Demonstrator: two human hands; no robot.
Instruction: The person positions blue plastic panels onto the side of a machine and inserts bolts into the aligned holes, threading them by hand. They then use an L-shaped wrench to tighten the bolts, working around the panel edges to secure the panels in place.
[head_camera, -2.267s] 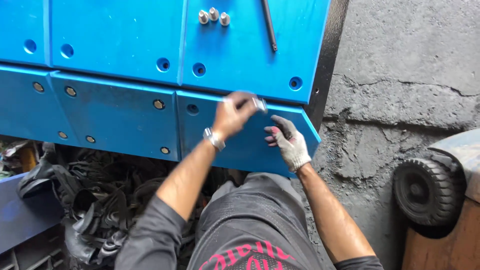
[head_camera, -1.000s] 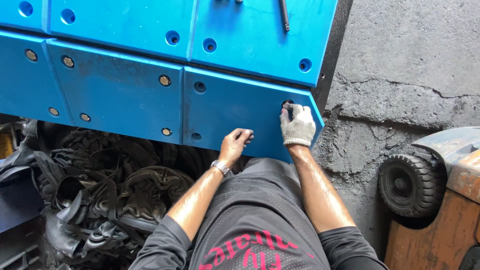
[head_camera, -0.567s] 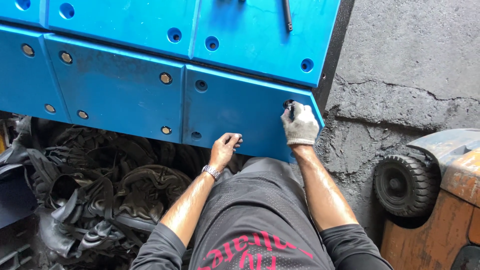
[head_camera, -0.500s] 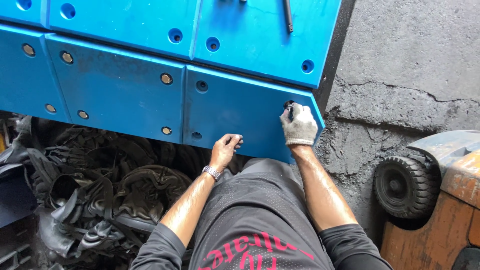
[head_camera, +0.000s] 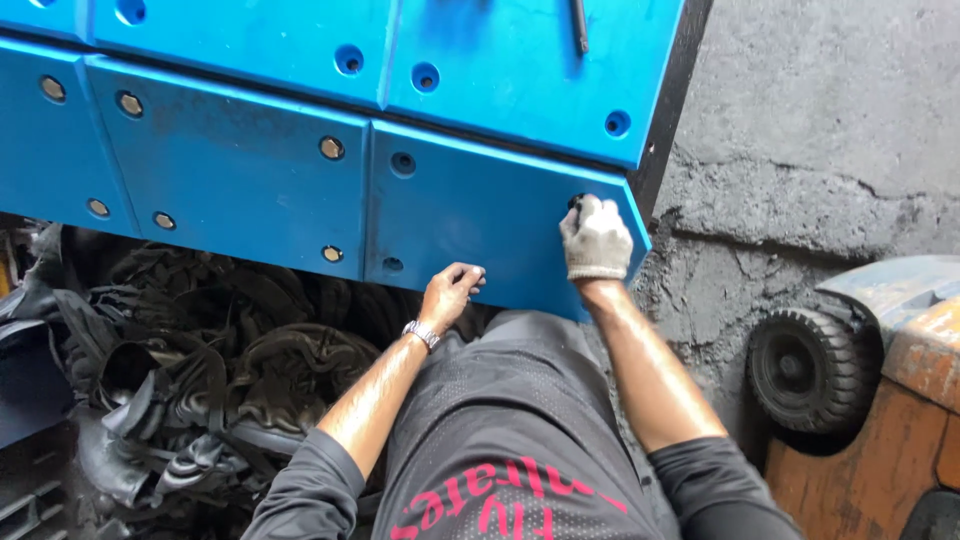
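Observation:
My right hand (head_camera: 596, 240), in a white work glove, presses its bunched fingertips against a dark hole near the right corner of the lower blue panel (head_camera: 480, 215). What the fingers pinch is hidden. My bare left hand (head_camera: 452, 292), with a metal watch on the wrist, rests curled against the same panel's bottom edge, and nothing shows in it. Both forearms reach up from my lap in dark shorts.
Several blue panels (head_camera: 230, 160) with bolt heads and empty holes fill the top. A pile of black rubber scraps (head_camera: 200, 370) lies at lower left. Cracked concrete (head_camera: 820, 130) is at right, with a small black wheel (head_camera: 805, 368) on an orange vehicle.
My left hand came down from the panel's top edge to its bottom edge. My right hand rose to the corner hole and has stayed there for the last second.

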